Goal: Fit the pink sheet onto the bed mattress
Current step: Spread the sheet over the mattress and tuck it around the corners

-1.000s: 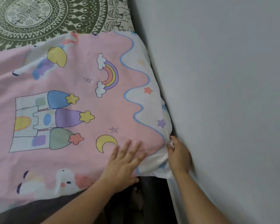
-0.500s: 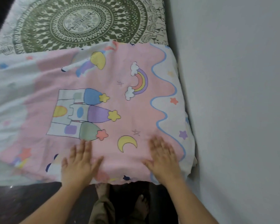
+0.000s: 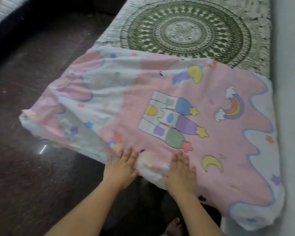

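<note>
Pink sheet (image 3: 203, 133) on mattress (image 3: 186, 28) (mandala-covered), dark floor (image 3: 32, 167), grey wall (image 3: 289, 99)

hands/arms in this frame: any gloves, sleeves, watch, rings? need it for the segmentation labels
Both are bare. The left hand and the right hand wear no gloves, and no rings show, though motion blur softens the fingers. Both forearms are uncovered up to the bottom edge of the picture: no sleeves, watch or bracelet in view. No markings visible.
</note>
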`<state>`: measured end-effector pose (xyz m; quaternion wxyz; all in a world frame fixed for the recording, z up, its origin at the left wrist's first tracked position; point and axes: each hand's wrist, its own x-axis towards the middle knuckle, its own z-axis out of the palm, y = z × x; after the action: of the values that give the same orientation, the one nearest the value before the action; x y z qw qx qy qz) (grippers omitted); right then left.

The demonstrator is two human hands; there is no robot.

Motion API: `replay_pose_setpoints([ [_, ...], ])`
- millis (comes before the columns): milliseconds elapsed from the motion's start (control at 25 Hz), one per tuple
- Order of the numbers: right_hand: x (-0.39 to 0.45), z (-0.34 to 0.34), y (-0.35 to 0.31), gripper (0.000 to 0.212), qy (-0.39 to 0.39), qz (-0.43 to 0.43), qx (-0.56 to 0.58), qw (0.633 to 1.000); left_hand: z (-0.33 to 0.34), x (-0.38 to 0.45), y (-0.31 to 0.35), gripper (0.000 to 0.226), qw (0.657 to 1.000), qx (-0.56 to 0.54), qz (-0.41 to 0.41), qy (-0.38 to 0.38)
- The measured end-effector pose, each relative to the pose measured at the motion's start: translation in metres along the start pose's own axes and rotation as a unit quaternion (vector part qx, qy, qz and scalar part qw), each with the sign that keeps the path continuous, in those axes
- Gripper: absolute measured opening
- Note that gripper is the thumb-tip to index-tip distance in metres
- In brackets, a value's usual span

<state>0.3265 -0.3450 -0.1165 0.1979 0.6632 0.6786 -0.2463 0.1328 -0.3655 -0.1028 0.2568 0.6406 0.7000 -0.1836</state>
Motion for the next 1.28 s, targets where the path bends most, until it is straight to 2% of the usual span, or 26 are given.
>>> replay_pose_setpoints([
  [80,-0.007,-0.001,-0.029,0.079,0.003,0.102,0.005,0.995,-0.01,-0.01,-0.048,0.069,0.999,-0.017,-0.019,0.019],
  [160,-0.015,-0.007,-0.071,0.077,0.009,0.119,0.023,0.993,-0.021,-0.022,-0.104,0.069,0.998,-0.039,-0.046,0.028],
  [360,-0.011,-0.03,-0.216,0.069,0.042,-0.011,0.038,0.998,-0.061,-0.036,-0.22,0.072,0.996,-0.054,-0.018,0.061],
  [480,0.008,-0.054,-0.296,0.076,0.056,-0.098,0.014,0.993,-0.084,-0.014,-0.268,0.073,0.996,-0.034,-0.01,0.079],
  [640,0.05,-0.063,-0.363,0.074,0.079,-0.145,-0.021,0.986,-0.099,0.035,-0.332,0.074,0.994,0.027,-0.027,0.1],
  [760,0.094,-0.063,-0.4,0.083,0.041,-0.095,-0.007,0.995,-0.105,0.082,-0.383,0.07,0.986,0.055,-0.014,0.157],
  [800,0.112,-0.065,-0.413,0.087,0.013,-0.06,0.011,0.998,-0.108,0.1,-0.398,0.07,0.987,0.062,-0.008,0.151],
  [920,0.135,-0.061,-0.438,0.103,-0.047,0.015,0.021,0.999,-0.113,0.132,-0.428,0.067,0.994,0.092,0.008,0.053],
  [1040,0.141,-0.063,-0.449,0.11,-0.071,0.041,0.006,0.997,-0.126,0.138,-0.46,0.047,0.991,0.128,0.033,0.001],
  [1160,0.139,-0.066,-0.449,0.109,-0.103,0.068,0.005,0.992,-0.137,0.134,-0.495,0.019,0.984,0.137,0.105,0.047],
  [1200,0.134,-0.064,-0.451,0.105,-0.081,0.085,0.01,0.993,-0.138,0.134,-0.508,0.017,0.98,0.129,0.141,0.061],
  [1280,0.113,-0.052,-0.466,0.091,0.056,0.1,0.02,0.993,-0.138,0.132,-0.53,0.017,0.97,0.082,0.218,0.069],
])
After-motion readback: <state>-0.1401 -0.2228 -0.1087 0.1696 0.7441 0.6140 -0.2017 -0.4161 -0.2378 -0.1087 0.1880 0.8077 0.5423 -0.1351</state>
